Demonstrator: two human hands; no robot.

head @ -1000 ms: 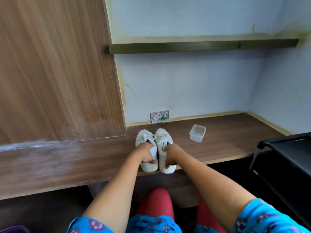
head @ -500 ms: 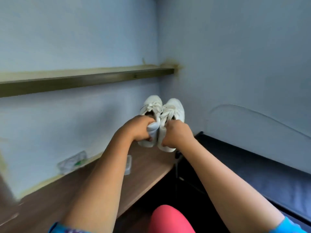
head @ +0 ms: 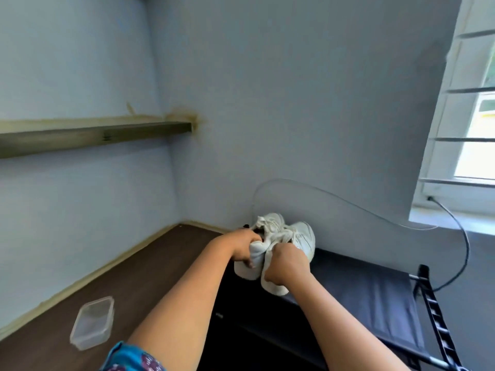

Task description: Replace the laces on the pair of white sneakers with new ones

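Here each hand has one shoe by the heel: the left hand [head: 245,249] curls round the heel of the left sneaker [head: 267,231], the right hand [head: 285,266] grips the right sneaker [head: 302,238]. The pair sits side by side, touching, toes pointing away from the person toward the wall, held just over the near edge of the dark fabric rack [head: 375,290]. Both hands look equally near; setting down probably means lowering them onto it

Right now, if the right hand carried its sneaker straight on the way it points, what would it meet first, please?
Probably the wall: the right hand aims its sneaker over the dark rack toward it. Depth is unclear.
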